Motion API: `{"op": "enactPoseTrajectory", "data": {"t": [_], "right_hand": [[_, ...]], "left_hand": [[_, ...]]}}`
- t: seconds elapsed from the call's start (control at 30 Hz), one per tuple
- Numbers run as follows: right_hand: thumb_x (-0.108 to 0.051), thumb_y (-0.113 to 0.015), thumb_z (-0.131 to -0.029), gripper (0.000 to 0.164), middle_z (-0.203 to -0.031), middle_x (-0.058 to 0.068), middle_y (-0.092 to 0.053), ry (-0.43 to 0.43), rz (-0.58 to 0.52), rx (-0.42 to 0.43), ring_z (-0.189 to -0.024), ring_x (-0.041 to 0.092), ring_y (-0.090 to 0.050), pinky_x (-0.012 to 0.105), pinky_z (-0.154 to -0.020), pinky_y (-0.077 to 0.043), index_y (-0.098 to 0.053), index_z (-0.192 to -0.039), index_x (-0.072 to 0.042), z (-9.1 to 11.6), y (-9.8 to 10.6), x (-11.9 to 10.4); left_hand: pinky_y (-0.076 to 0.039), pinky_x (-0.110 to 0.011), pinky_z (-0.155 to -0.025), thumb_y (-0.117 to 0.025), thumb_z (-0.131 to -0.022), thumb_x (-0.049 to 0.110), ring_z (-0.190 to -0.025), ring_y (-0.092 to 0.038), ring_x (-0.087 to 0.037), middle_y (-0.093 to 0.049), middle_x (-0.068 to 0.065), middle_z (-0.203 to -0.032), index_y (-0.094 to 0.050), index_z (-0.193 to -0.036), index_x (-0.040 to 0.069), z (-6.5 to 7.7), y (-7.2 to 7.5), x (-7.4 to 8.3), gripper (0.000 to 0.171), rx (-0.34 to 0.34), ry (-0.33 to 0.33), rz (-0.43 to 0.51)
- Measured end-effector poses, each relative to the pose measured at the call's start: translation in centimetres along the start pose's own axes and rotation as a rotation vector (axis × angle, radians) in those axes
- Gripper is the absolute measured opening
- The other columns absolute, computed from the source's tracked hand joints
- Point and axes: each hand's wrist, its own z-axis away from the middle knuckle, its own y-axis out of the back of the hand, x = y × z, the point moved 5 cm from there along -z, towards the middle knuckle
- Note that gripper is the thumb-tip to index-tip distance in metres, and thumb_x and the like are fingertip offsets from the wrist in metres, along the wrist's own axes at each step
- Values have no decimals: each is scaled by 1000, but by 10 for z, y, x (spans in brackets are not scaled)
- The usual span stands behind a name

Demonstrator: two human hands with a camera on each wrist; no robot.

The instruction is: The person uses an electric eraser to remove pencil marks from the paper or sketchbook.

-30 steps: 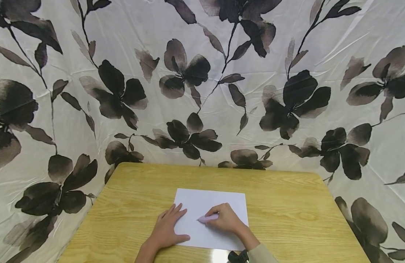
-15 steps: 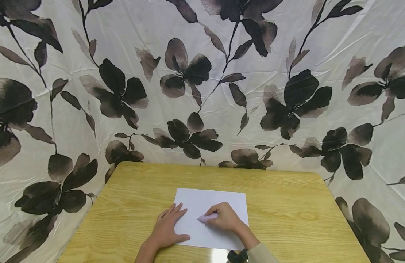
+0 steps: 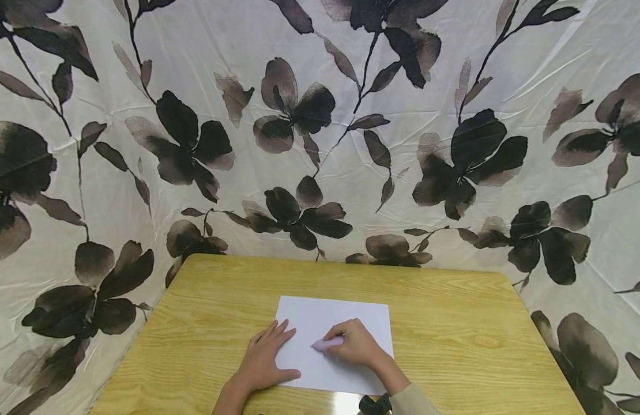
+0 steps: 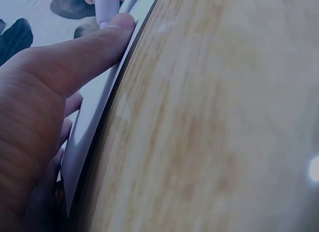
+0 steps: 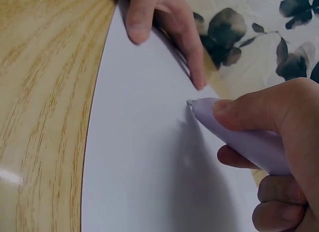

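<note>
A white sheet of paper [image 3: 332, 314] lies flat on the wooden table. My left hand [image 3: 263, 360] rests over its left edge, fingers spread and thumb near the lower edge. In my right hand [image 3: 357, 344] is a thick lilac pen-shaped tool [image 5: 244, 139] with a small metal tip, pinched between thumb and fingers. Its tip points left, right at the paper's surface near the middle, and casts a shadow there. From the left wrist, my thumb [image 4: 99, 47] shows along the paper's edge, and part of the tool [image 4: 105, 7] appears beyond it. No marks show on the paper.
The yellow wood-grain table [image 3: 455, 323] extends around the paper on all sides. Behind it hangs a white cloth [image 3: 351, 144] with dark floral print. A black watch [image 3: 374, 404] and beige sleeve [image 3: 414, 400] are at my right wrist.
</note>
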Motion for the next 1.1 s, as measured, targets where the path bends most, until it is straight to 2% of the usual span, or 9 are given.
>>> {"op": "enactPoseTrajectory", "data": {"t": [0.47,0.93,1.1], "right_hand": [[-20,-84,-73,13,-85,-16,-70,-14,15,-12,-87,4,-65,28,-80,-52,-79,-85,-21,0,0,-1],[-16,-83,-73,12,-84,-13,-71,39,36,7,-84,3,-64,27,-76,-52,-79,-84,-17,0,-1,-8],[-16,-83,-73,12,-84,-14,-71,16,35,-3,-85,3,-64,27,-77,-52,-78,-84,-18,-1,-1,-9]], "left_hand": [[-23,-61,-103,-72,-69,69,-141,-26,-35,-36,-7,-153,-52,-142,18,0,1,2,91,-1,-3,12],[-23,-62,-103,-71,-69,70,-141,-27,-36,-36,-8,-153,-53,-141,17,1,1,2,91,2,-4,20],[-24,-61,-102,-70,-70,71,-141,-27,-36,-37,-8,-153,-52,-141,17,1,1,2,91,0,-9,13]]}}
